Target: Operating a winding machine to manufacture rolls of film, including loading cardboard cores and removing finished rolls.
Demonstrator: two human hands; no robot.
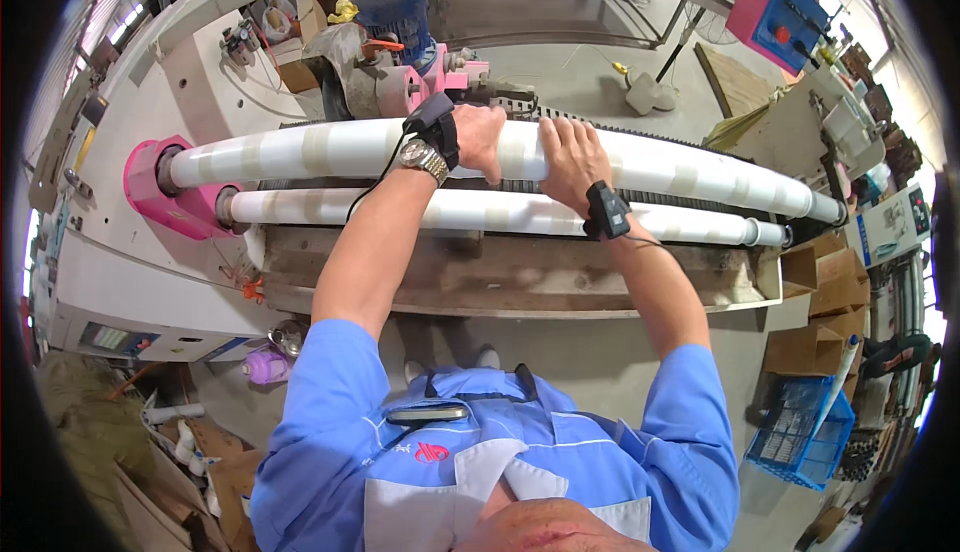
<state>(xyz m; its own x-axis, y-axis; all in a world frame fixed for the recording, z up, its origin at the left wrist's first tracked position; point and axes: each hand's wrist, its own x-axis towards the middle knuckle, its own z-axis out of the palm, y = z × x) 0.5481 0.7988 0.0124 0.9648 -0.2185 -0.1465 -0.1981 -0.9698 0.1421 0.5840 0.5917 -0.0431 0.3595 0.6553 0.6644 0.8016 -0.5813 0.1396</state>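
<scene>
Two long white rollers with beige bands run side by side across the machine. My left hand (478,142) is curled over the top of the farther, thicker white roller (360,148), its thumb on the near side. To its right, my right hand (577,160) lies across the same roller, fingers close together and bent over its far side. The undersides of both hands are hidden. The thinner white roller (460,209) lies nearer to me, below my wrists. Pink end blocks (150,187) carry the rollers at the left.
Below the rollers runs a long, dirty trough (400,272). A blue motor (393,12) stands behind them. At the right are cardboard boxes (838,277) and a blue crate (800,432). A pink-and-blue control box (780,17) hangs at the far right. A purple bottle (266,365) sits lower left.
</scene>
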